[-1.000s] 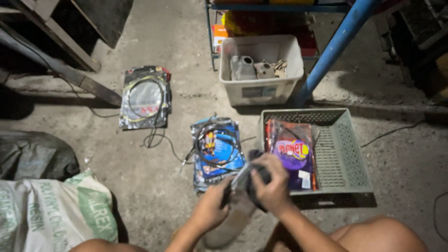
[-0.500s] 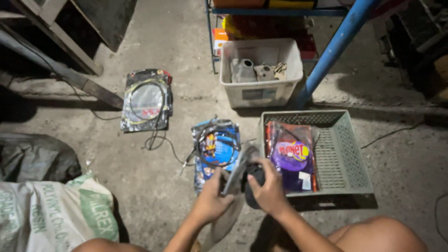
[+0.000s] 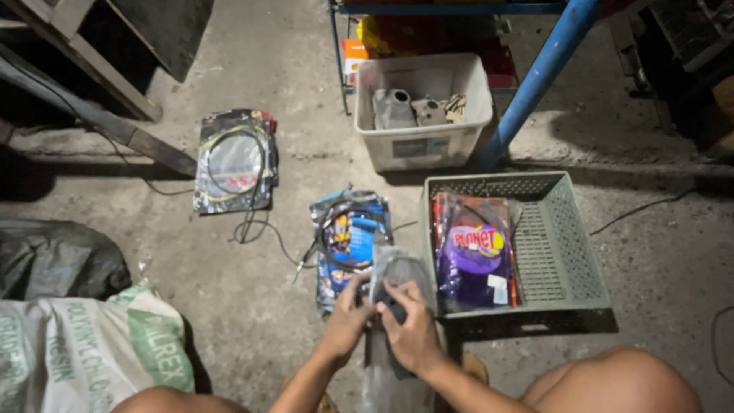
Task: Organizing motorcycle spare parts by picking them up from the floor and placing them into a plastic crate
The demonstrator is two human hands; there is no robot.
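Hands grip clear packet between them.

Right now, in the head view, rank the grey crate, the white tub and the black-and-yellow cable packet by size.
1. grey crate, largest.
2. white tub, but it sits farther from the camera, so this gap is unsure.
3. black-and-yellow cable packet, clearly smallest and flat.

The clear plastic packet has been raised more upright, its top brought up beside the grey crate. The left hand and right hand have been shifted closer together on it.
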